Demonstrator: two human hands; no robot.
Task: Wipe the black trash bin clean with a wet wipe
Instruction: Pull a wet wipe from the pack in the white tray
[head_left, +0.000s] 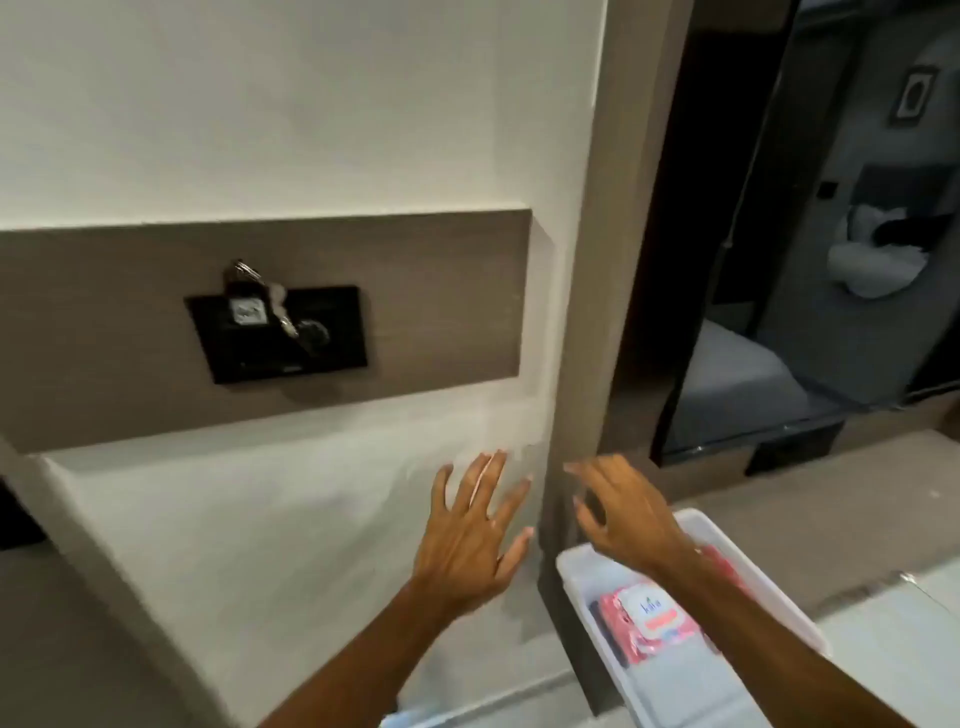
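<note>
A pink pack of wet wipes (655, 617) with a white lid lies in a white plastic tray (569, 566) at the lower right. My right hand (626, 512) hovers over the tray's far end, fingers spread and curled, holding nothing. My left hand (475, 535) is raised in front of the white wall, fingers spread wide, empty. No black trash bin is in view.
A brown wall panel (415, 312) carries a black key-card holder (280, 332) with keys hanging from it. A brown door frame (602, 260) stands right of the hands. Beyond it is a dim bedroom with a bed (737, 384) and pillows.
</note>
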